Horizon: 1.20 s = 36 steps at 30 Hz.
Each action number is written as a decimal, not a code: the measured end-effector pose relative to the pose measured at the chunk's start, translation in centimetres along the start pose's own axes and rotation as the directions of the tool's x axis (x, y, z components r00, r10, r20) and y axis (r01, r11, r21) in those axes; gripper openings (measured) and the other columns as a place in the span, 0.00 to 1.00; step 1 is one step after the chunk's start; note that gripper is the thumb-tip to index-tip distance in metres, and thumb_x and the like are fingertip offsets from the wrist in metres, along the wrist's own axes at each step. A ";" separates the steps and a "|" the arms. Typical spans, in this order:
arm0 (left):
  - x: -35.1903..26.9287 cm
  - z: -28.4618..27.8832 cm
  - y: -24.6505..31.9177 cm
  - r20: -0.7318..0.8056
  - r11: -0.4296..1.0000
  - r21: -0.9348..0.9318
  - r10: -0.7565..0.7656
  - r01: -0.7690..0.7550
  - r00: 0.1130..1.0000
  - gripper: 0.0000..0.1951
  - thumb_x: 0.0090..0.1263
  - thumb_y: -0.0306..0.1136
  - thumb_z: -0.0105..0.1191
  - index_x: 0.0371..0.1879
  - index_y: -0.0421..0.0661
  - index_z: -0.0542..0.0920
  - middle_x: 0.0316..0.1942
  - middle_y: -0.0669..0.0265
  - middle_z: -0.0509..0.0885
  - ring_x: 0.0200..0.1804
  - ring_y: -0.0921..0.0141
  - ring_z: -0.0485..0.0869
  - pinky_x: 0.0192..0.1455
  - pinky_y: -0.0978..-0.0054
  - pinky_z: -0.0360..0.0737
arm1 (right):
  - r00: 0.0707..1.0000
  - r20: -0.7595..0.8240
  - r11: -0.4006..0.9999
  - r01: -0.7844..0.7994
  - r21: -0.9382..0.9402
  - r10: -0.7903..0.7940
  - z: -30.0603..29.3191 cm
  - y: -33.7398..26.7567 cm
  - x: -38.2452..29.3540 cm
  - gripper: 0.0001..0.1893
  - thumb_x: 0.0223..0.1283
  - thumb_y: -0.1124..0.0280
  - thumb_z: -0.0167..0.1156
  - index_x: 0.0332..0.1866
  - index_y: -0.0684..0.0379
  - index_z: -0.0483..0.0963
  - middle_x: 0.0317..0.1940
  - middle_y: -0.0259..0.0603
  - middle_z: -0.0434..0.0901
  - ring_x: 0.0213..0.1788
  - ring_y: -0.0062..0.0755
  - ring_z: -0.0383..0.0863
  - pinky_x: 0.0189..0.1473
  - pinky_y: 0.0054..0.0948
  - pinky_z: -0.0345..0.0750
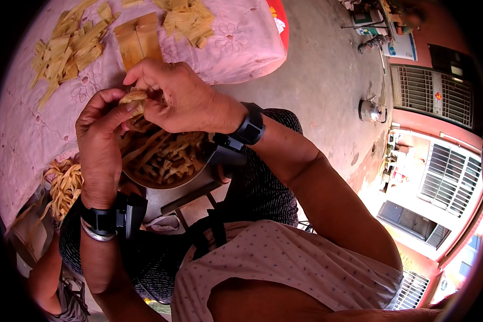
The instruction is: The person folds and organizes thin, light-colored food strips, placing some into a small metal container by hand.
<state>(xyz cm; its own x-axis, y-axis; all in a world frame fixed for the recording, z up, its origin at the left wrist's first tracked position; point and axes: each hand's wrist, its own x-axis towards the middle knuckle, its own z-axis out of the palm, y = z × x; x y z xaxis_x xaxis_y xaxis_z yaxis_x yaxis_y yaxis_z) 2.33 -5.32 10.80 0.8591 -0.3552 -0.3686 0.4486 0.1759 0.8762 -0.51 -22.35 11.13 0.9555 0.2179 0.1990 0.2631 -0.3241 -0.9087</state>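
Between the thumb and fingers of my left hand (100, 133) is a small folded piece of tan strip (133, 96), apparently dried leaf. My right hand (185, 96) comes in from the other side, its fingertips curled at the same piece and partly hidden. Directly beneath both hands stands a round metal basin (176, 186), holding many short folded strips (179, 161) and some longer ones. Past my hands a flat, wide tan sheet (139, 36) with a crease lies on the pink embroidered tablecloth (104, 76).
Two heaps of flat cut strips, a left heap (70, 52) and a right heap (189, 20), lie on the table. A tangled strip bundle (66, 187) hangs near its left edge. Another person's bare limb (46, 277) shows lower left. A metal kettle (372, 111) stands on the concrete floor.
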 end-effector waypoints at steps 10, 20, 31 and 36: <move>-0.1 0.0 -0.6 0.050 0.971 -0.236 -0.033 0.044 0.998 0.07 0.60 0.22 0.57 0.37 0.40 0.79 0.30 0.71 0.81 0.32 0.79 0.75 0.39 0.83 0.71 | 0.999 -0.026 0.982 -0.048 -0.182 0.044 -1.2 0.4 0.3 0.05 0.48 0.81 0.55 0.32 0.65 0.72 0.24 0.49 0.77 0.26 0.47 0.80 0.27 0.35 0.74; -0.8 0.3 2.3 0.120 0.952 0.305 -0.053 0.014 0.991 0.07 0.63 0.30 0.54 0.33 0.39 0.78 0.26 0.73 0.76 0.28 0.82 0.69 0.32 0.86 0.64 | 0.992 0.043 0.973 0.126 -0.193 -0.120 -2.0 0.5 -0.1 0.09 0.54 0.71 0.60 0.25 0.63 0.71 0.14 0.45 0.71 0.19 0.43 0.74 0.22 0.36 0.68; -1.5 -0.5 2.5 -0.009 0.997 -0.018 -0.069 0.069 0.998 0.07 0.63 0.31 0.52 0.30 0.39 0.77 0.20 0.74 0.72 0.20 0.85 0.58 0.24 0.87 0.52 | 0.967 0.098 0.822 -0.250 0.512 0.233 -3.6 -1.1 0.1 0.09 0.61 0.67 0.60 0.33 0.62 0.72 0.24 0.29 0.75 0.26 0.11 0.72 0.26 0.15 0.67; -1.7 -0.3 1.9 0.042 0.993 0.110 -0.041 0.036 0.998 0.06 0.62 0.31 0.52 0.28 0.42 0.77 0.20 0.76 0.71 0.21 0.85 0.57 0.25 0.87 0.53 | 0.986 0.038 0.942 0.142 0.305 -0.161 -2.0 0.3 0.3 0.15 0.48 0.70 0.70 0.40 0.61 0.75 0.33 0.30 0.79 0.32 0.19 0.79 0.36 0.18 0.74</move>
<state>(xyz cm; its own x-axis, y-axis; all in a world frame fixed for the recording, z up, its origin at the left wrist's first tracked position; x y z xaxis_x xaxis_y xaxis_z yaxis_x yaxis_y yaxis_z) 1.85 -4.16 13.03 0.8287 -0.4008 -0.3908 0.4497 0.0610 0.8911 0.13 -24.18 11.66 0.8949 0.3020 0.3287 0.3429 0.0064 -0.9394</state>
